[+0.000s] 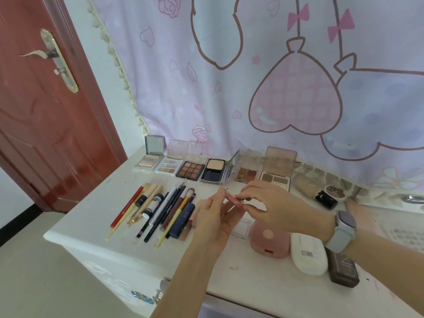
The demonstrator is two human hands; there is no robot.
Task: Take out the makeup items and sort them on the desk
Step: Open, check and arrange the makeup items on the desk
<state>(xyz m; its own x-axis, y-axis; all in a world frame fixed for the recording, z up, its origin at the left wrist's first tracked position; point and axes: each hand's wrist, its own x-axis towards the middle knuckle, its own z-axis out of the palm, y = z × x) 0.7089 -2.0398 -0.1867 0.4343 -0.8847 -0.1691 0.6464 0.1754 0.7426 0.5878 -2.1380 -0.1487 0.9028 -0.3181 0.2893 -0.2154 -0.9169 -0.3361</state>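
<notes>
Head view, one entry.

Item in hand: pink lip-gloss tube [234,199], held above the desk [119,191] between both hands. Right hand [268,203] pinches its right end with thumb and fingertips; left hand [213,223] has its fingers curled at the left end, palm up. Long axis runs left-right, slightly down toward the right.

Relation for the coming move: row of pencils and brushes [158,207] lies just left of the left hand, long axes front to back. The tube would likely need turning to match; the left hand is nearer that row.

Surface: white, scuffed desk. Open palettes [190,169] line the back edge. Pink compact [268,239], white case [307,255] and brown box [343,269] sit at front right.

Room: red-brown door [46,111] at left; pink cartoon curtain [252,76] behind.
</notes>
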